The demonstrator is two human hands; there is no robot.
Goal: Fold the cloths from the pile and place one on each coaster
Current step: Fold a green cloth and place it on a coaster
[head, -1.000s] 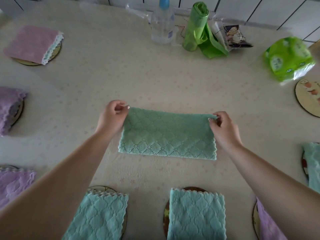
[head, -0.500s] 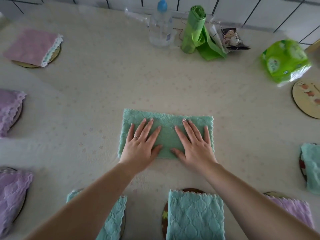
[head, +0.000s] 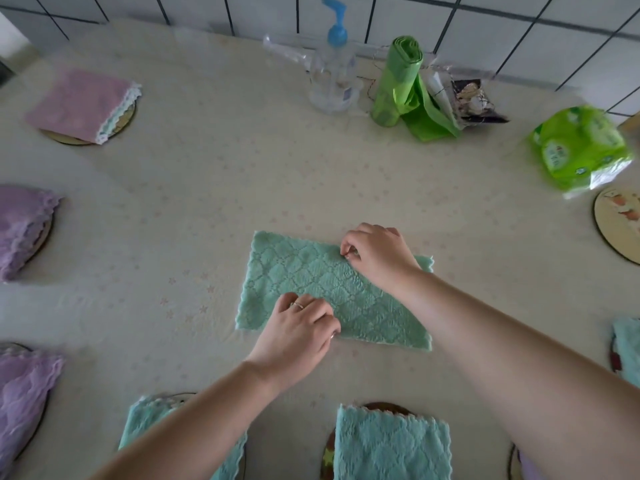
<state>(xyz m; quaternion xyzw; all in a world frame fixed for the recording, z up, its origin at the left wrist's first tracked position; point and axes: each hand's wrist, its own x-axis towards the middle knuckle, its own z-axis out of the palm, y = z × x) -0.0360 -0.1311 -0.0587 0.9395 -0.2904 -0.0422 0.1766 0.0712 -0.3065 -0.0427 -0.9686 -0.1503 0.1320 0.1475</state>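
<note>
A green quilted cloth point(head: 311, 282), folded into a long strip, lies flat at the middle of the table. My left hand point(head: 301, 334) is at the middle of its near edge, fingers curled, pinching the cloth there. My right hand point(head: 377, 258) pinches the far edge near the middle. One bare coaster point(head: 620, 226) sits at the right. Other coasters carry folded cloths: pink point(head: 83, 102) at far left, purple point(head: 20, 226) and purple point(head: 20, 393) on the left, teal point(head: 156, 414) and teal point(head: 391, 445) in front, teal point(head: 627, 348) at the right edge.
Along the tiled wall stand a pump bottle point(head: 332, 74), a roll of green bags point(head: 398, 81), a dark packet point(head: 474, 102) and a green tissue pack point(head: 578, 147). A pale patterned tablecloth point(head: 207, 188) covers the table.
Earlier my hands held the strip's two ends, then pressed flat on it. Now the left has moved to the near edge and the right to the far edge, fingers curled.
</note>
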